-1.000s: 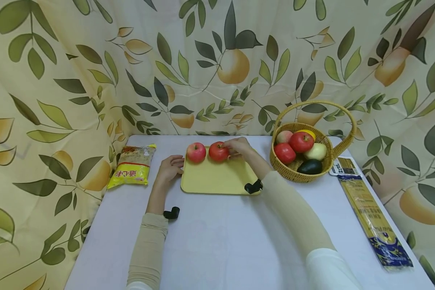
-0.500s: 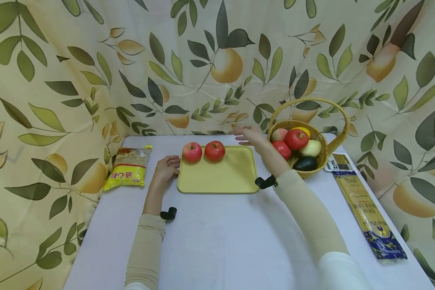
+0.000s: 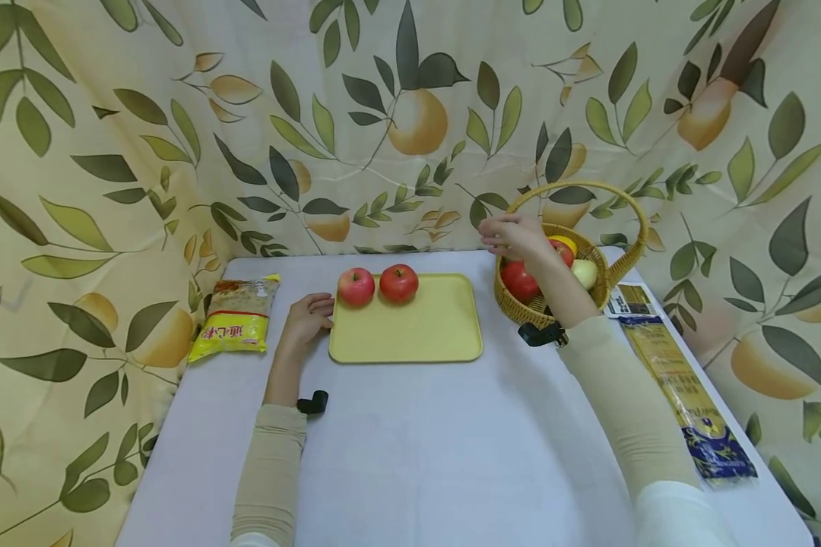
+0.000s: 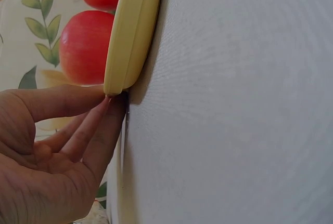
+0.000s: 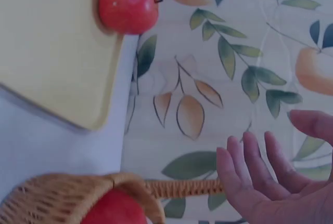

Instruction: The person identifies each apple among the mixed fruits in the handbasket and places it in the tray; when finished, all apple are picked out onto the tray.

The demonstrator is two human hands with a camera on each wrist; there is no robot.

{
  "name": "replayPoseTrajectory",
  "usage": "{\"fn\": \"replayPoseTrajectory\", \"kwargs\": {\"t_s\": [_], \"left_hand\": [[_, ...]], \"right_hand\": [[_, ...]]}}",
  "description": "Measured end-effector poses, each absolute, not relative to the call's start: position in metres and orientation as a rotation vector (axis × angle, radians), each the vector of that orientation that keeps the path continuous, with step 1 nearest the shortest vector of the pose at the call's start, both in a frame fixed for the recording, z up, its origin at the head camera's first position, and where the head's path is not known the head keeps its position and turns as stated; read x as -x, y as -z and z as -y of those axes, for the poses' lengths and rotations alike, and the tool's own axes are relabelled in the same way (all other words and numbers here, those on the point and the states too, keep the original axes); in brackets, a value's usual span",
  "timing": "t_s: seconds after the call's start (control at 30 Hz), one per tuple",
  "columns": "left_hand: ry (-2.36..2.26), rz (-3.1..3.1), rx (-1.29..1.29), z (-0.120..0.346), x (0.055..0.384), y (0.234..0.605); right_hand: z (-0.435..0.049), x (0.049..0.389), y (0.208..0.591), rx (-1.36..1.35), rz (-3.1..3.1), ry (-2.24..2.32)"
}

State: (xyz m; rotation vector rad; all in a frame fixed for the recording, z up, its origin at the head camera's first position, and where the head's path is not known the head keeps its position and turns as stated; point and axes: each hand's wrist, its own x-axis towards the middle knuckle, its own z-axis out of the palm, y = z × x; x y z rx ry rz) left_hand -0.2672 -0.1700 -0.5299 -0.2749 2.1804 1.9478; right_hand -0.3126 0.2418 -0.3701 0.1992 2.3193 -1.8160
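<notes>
A yellow tray (image 3: 406,334) lies on the white table, with a pinkish-red apple (image 3: 356,287) and a redder apple (image 3: 398,284) side by side at its far left. My left hand (image 3: 305,320) is at the tray's left edge; in the left wrist view its thumb and fingertips pinch the rim. My right hand (image 3: 518,241) hovers over the left side of a wicker basket (image 3: 516,310), its fingers loosely extended and holding nothing. Inside the basket are a red fruit (image 3: 520,282), a pale round one (image 3: 584,273) and others, partly hidden by my right hand and forearm.
A yellow bag of dry food (image 3: 236,315) lies left of the tray. Right of the basket, a long gold and blue spaghetti packet (image 3: 684,395) runs along the table's right side. The basket's tall handle (image 3: 632,201) arches up behind my right hand. A patterned curtain (image 3: 383,190) stands behind the table.
My right hand has let go of the redder apple on the tray and moved right, up over the basket. The left hand stays at the tray's edge. The head view has shifted slightly.
</notes>
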Motion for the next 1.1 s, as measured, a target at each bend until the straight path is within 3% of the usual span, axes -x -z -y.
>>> {"fn": "replayPoseTrajectory", "kwargs": {"t_s": [0.77,1.1], "left_hand": [[-1.971,-2.175,0.264,0.171,0.266,0.53],[-1.962,-2.185,0.248,0.172,0.266,0.531]], "right_hand": [[-0.331,0.307,0.373,-0.286,-2.45,1.841],[-0.369,0.305,0.381,-0.457,-2.369,1.994]]}}
